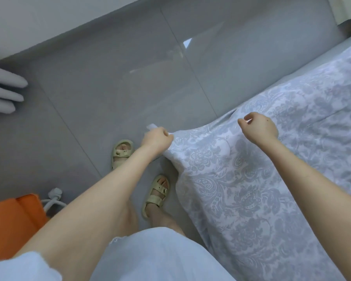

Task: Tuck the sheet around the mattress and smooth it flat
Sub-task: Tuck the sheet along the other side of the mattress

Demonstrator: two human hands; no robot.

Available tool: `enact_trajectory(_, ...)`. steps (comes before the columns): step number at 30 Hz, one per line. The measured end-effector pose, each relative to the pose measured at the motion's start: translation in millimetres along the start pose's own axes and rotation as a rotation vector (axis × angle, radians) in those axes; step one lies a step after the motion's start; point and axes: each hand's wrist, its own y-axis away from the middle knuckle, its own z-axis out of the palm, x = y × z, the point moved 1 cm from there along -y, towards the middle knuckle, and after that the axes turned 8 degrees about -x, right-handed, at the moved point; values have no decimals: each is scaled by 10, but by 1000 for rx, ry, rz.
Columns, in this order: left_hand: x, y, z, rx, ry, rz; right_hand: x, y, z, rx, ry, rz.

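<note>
– Along the bed's floor-side edge: noted patterned sheet [251, 189] spread over the top and spilling down the side; judged laid on but not tucked.
– Agreed; any tucking seen at all?
– None; hanging free at the edge, lifted into a ridge between the two grips; creased across the top too, so judged still in need of smoothing; no direct sight of the mattress, covered throughout.
– Left hand [157, 138]?
– Closed to a fist round a gathered hem or corner of sheet; white tuft poking out past the knuckles; held out over the floor [109, 78], just off the bed's edge, above the sandals [122, 153].
– Right hand [258, 127]?
– Curled, thumb against fingertips, pinching a small white bit, probably the hem; cannot confirm which layer; positioned over the bed's edge farther along, well apart from the left.
– Sheet relative to the hands, then?
– Pulled up between both; bulk lying below and to the right of the right hand, running back toward the body; draped side falling beneath the left wrist.
– Estimate of progress?
– Early; tucking all round and flattening left to do, as far as visible.
</note>
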Motion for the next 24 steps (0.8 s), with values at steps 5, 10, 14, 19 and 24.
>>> enact_trajectory(5,558,-343,-309,-29,-4,108,-42,-329,-87,8,-38,103)
enact_trajectory(10,1049,-764,-742,-84,-132,177,-157,-828,-222,10,415,-17)
enact_trajectory(14,1363,-1150,-1086,-67,-241,247,-147,-1371,-264,-21,647,-76)
enact_trajectory(19,1774,-1603,-1103,-151,-341,280,-15,-2073,-465,-179,835,-15)
enact_trajectory(24,2315,-1956,-743,-277,-380,265,354,-2379,-619,-530,880,-91)
